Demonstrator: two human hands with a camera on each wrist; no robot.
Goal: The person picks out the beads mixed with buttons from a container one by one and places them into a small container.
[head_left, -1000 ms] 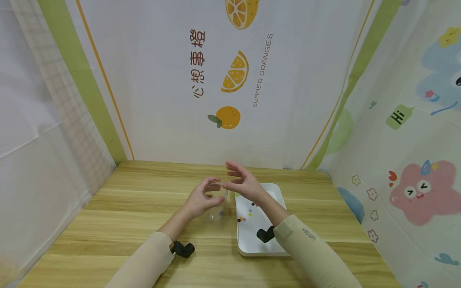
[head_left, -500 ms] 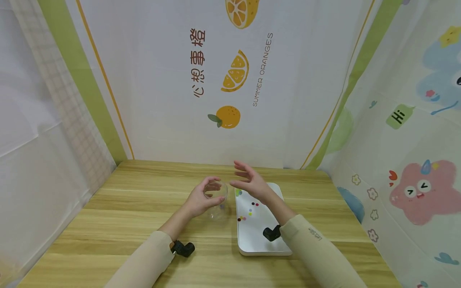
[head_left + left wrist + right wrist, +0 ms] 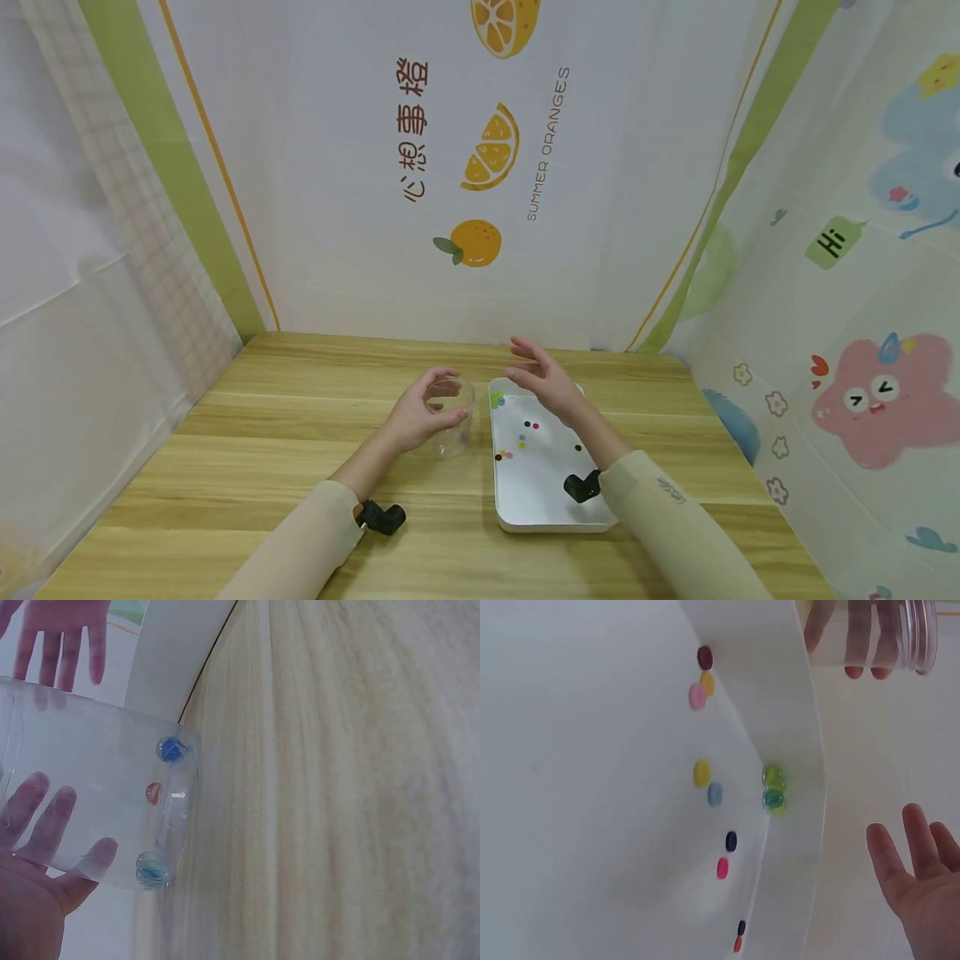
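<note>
My left hand (image 3: pixel 416 418) grips a clear plastic jar (image 3: pixel 97 750), its fingers and thumb round the wall near the open mouth. Near the bottom of the jar lie a blue marble (image 3: pixel 172 750), an orange-red one and a teal one (image 3: pixel 152 870). To the right, my right hand (image 3: pixel 555 387) hovers over the far part of a white tray (image 3: pixel 536 500), fingers spread and holding nothing. In the tray, greenish marbles (image 3: pixel 774 787) sit in a corner. Several small coloured discs, such as a yellow disc (image 3: pixel 702 773) and a pink disc (image 3: pixel 697 696), lie scattered there.
The jar and the tray stand side by side on a wooden table (image 3: pixel 225 467). A white printed cloth (image 3: pixel 337 250) hangs behind the table's far edge, and another patterned cloth (image 3: pixel 787 333) hangs on the right.
My right hand has moved right, away from the jar mouth and over the tray, uncovering more of the discs. The left hand and the jar have stayed in place.
</note>
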